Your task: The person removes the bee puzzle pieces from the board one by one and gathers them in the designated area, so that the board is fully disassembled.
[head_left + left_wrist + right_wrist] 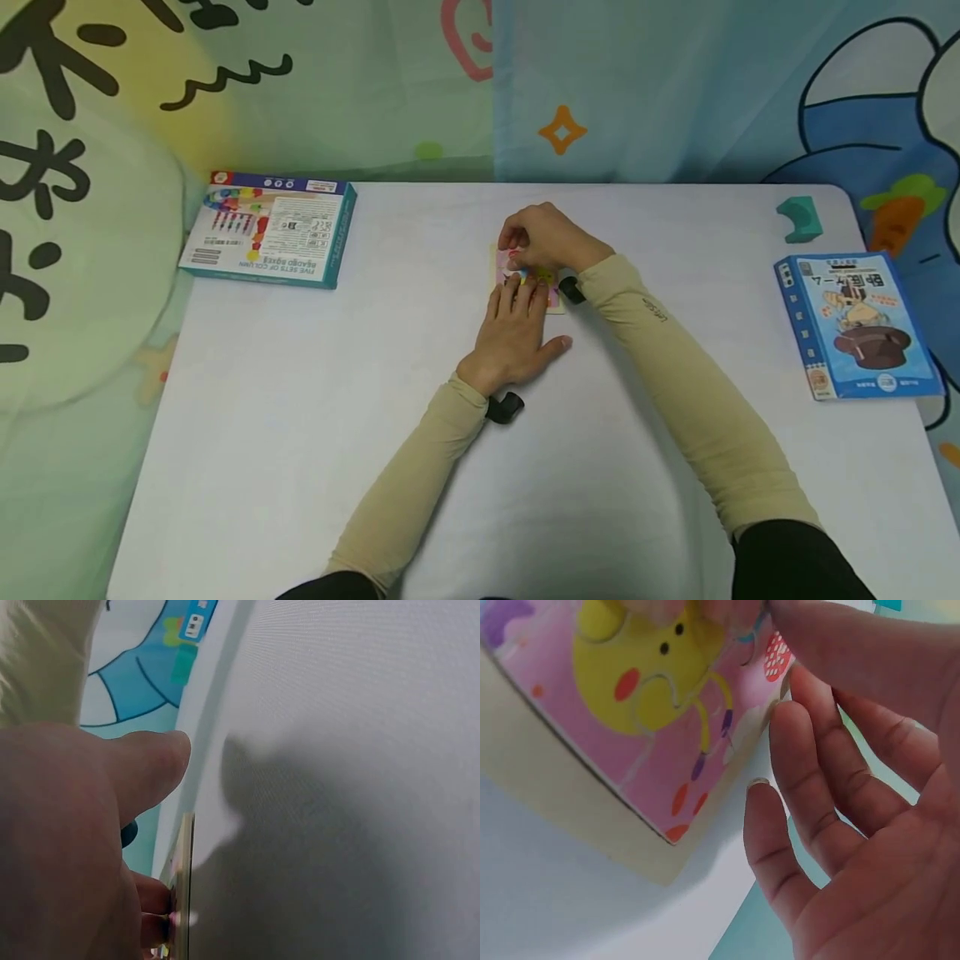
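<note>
A small jigsaw board (pixel 556 307) with a pale rim lies on the white table; in the right wrist view its pink picture has a yellow cartoon figure (pixel 619 682). My left hand (pixel 513 337) rests with straight fingers on the board's near part, thumb spread out to the right. The left wrist view shows the board edge-on (pixel 184 889) by those fingertips. Over the far part is my right hand (pixel 546 237), thumb and forefinger bent close together at the picture. Its other fingers (pixel 769 832) curve loosely beside the board's edge. Whether a piece is between the right fingertips is hidden.
A teal-edged box (pixel 266 229) lies at the back left of the table. On the right is a blue box (pixel 862 325) with a hat picture, and behind it a green curved block (pixel 802 220). A printed curtain (pixel 637 92) hangs behind the table.
</note>
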Available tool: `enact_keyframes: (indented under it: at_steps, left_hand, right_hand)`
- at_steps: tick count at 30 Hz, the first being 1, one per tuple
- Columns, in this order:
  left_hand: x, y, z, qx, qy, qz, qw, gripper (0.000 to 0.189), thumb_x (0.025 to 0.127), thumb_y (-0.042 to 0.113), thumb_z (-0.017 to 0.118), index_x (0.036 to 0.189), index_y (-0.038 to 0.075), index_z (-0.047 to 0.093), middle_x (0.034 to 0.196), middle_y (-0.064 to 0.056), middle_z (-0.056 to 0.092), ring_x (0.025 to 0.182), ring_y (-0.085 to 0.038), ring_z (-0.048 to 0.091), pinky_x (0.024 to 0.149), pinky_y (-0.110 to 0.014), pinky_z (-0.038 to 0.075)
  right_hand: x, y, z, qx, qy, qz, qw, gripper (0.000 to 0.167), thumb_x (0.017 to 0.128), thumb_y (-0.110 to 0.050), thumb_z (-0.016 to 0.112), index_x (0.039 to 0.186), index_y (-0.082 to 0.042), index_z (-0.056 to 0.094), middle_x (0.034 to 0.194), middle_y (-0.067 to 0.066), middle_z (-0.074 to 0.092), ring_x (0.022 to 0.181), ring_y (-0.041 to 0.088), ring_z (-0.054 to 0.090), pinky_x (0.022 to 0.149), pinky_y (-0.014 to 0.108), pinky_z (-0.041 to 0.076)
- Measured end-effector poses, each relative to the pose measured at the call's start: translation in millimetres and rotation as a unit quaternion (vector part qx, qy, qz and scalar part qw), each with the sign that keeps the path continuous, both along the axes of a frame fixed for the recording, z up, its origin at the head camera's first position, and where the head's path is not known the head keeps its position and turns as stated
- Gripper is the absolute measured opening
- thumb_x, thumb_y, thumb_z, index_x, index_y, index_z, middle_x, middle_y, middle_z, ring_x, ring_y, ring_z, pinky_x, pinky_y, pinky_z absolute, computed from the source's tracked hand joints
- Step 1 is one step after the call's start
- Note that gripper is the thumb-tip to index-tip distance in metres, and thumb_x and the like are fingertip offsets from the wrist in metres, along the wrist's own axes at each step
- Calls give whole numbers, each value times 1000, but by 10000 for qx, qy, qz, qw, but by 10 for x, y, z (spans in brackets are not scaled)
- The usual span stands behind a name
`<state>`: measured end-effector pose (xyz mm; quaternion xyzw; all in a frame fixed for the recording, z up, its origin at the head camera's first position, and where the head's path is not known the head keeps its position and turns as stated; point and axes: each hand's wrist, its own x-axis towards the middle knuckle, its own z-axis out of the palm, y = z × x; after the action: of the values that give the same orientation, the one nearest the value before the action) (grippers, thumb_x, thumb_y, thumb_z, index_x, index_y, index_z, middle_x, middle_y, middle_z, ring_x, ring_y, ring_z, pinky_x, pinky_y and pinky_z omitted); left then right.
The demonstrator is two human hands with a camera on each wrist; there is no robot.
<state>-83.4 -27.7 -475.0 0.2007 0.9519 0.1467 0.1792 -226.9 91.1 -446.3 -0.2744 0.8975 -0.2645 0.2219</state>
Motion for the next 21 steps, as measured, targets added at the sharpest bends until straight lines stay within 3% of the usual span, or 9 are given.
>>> enact_keyframes:
  at_steps: [13, 21]
  left_hand:
    - [-3, -12, -7, -6, 28, 10, 10000, 85, 108, 59, 47, 170, 8, 17, 178, -11, 15, 166, -34, 4, 134, -51, 6]
    - [-14, -23, -1, 5, -61, 11, 10000, 86, 108, 59, 46, 170, 9, 15, 178, -11, 14, 166, -34, 2, 134, -51, 5]
  right_hand:
    - [19, -21, -1, 15, 86, 62, 9999, 20, 93, -3, 78, 114, -3, 76, 106, 14, 72, 96, 28, 65, 90, 41, 53]
    - [16, -15, -12, -138, 67, 6, 9999, 24, 91, -5, 83, 112, -3, 72, 107, 15, 71, 100, 29, 63, 93, 42, 52]
